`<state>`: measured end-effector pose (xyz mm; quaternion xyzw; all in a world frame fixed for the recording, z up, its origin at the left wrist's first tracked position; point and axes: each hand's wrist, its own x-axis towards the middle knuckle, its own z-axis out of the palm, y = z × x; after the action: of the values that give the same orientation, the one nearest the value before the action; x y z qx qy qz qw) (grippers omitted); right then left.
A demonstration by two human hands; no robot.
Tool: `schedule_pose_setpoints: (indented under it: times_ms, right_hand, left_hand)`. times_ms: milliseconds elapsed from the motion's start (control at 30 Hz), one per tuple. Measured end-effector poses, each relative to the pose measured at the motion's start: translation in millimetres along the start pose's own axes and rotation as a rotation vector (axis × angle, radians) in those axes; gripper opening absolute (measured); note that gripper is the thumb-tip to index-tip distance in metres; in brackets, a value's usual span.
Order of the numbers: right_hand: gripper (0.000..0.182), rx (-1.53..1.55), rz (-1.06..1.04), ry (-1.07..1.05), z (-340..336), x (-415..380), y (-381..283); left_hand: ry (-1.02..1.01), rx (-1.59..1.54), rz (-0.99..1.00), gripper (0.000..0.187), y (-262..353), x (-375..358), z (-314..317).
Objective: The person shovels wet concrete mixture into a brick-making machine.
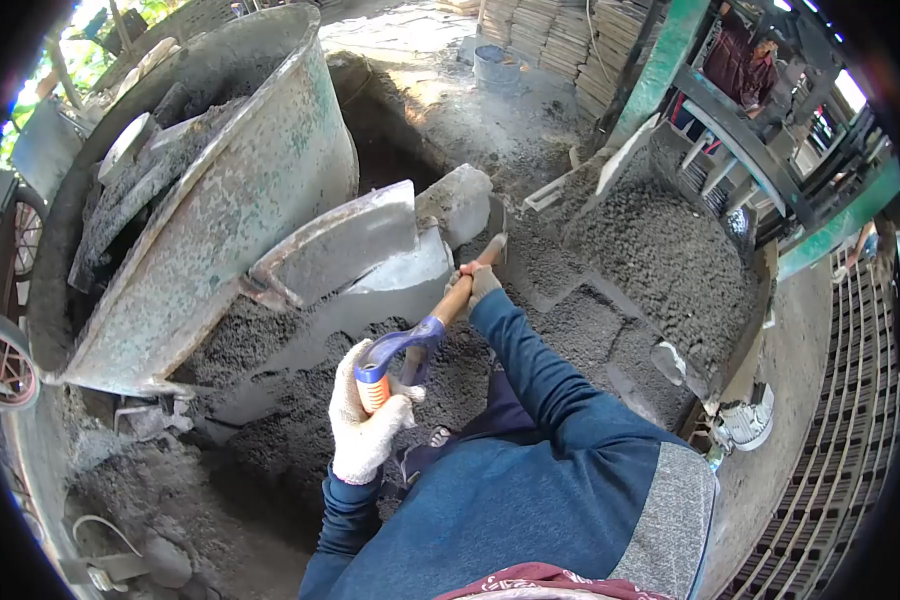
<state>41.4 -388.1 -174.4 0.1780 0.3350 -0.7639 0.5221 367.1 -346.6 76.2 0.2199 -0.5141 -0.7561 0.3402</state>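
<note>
A shovel with a wooden shaft (pixel 453 303) and a purple D-shaped handle (pixel 402 343) slants across the middle of the view. My left hand (pixel 363 425), in a whitish glove, is closed round the orange grip (pixel 372 391) of that handle. Farther up, my right hand (pixel 478 285), also gloved, wraps the shaft near the shovel's head. The blade (pixel 497 218) shows almost edge-on, partly hidden, beside a grey slab and dark, damp, crumbly mix (pixel 555 265).
A large round mixer drum (pixel 240 215) with worn paint stands at left. On the right, a heap of dark mix (pixel 660 255) lies against a machine with green posts (pixel 660 60). Another person (pixel 742 65) is behind it. A bucket (pixel 497 70) and stacked boards (pixel 550 40) are farther back.
</note>
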Motion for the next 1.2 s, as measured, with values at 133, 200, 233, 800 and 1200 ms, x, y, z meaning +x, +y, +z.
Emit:
schedule_pose_setpoints:
  times_ms: [133,200,233,800,1200]
  right_hand:
    - [0.016,-0.089,-0.203,-0.016,40.4,98.1,-68.5]
    - [0.01,-0.189,-0.327,0.026,58.5,146.8,-119.1]
    - [0.008,-0.288,-0.401,0.072,66.0,173.8,-152.3]
    - [0.023,-0.676,-0.099,0.877,-57.8,494.4,-424.0]
    - [0.049,-0.751,0.006,1.028,-209.3,564.1,-466.3]
  left_hand:
    - [0.113,-0.001,0.003,0.049,-33.0,84.8,3.4]
    - [0.139,-0.034,0.025,0.031,-69.6,139.8,13.2]
    - [0.161,-0.147,-0.007,0.025,-90.9,171.9,24.0]
    - [0.316,-0.612,-0.651,0.019,-391.0,534.8,131.7]
    - [0.272,-0.499,-0.863,0.015,-460.8,577.9,164.0]
